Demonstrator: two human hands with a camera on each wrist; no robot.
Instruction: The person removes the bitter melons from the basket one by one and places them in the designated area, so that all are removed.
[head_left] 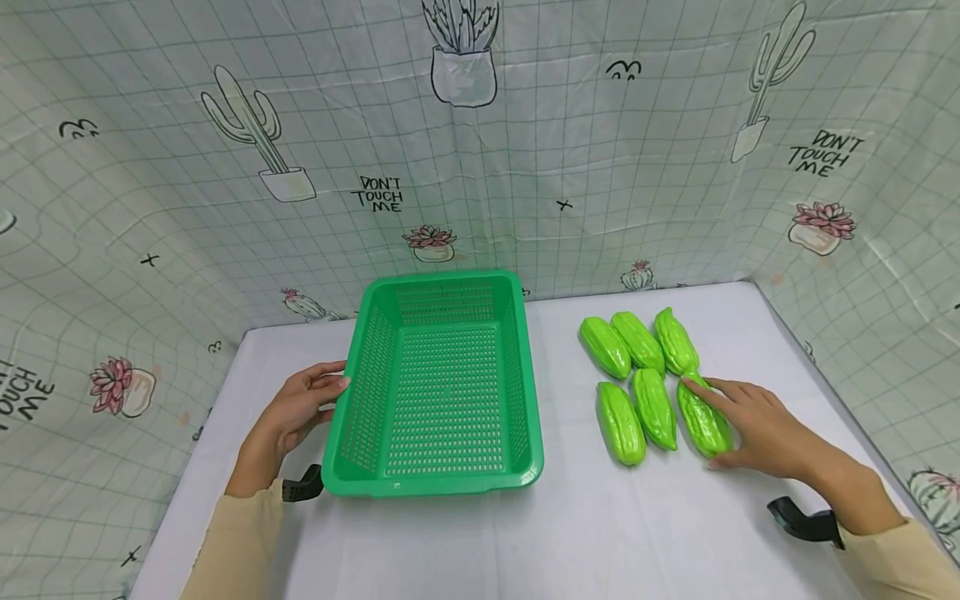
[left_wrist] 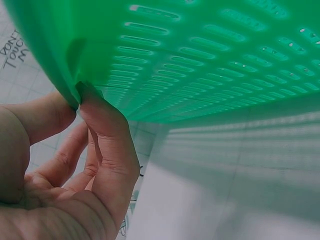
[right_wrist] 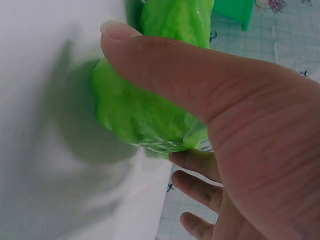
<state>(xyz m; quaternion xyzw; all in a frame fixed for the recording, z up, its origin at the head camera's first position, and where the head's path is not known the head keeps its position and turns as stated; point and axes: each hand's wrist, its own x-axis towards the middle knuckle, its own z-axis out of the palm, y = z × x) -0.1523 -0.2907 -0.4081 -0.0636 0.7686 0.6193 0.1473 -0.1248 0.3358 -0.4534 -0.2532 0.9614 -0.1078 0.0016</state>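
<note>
A green perforated plastic basket (head_left: 442,482) stands left of the middle of the table, with nothing inside it. My left hand (head_left: 300,406) pinches its left rim between thumb and fingers, as the left wrist view shows close up. To the right, several shiny, ridged green bitter melons (head_left: 621,423) lie in two rows. My right hand (head_left: 765,427) spans the nearest right-hand bitter melon (head_left: 703,419), its index fingertip at the far end and its thumb by the near end. Up close in the right wrist view, the thumb (right_wrist: 165,65) stretches across that bitter melon (right_wrist: 145,120), fingers extended beyond it.
A white cloth covers the table (head_left: 570,533). Behind it and along both sides hangs a grid-patterned curtain (head_left: 517,167) printed with cacti and lettering. Black camera mounts (head_left: 804,522) stick out at both wrists, the left one close to the basket's near corner.
</note>
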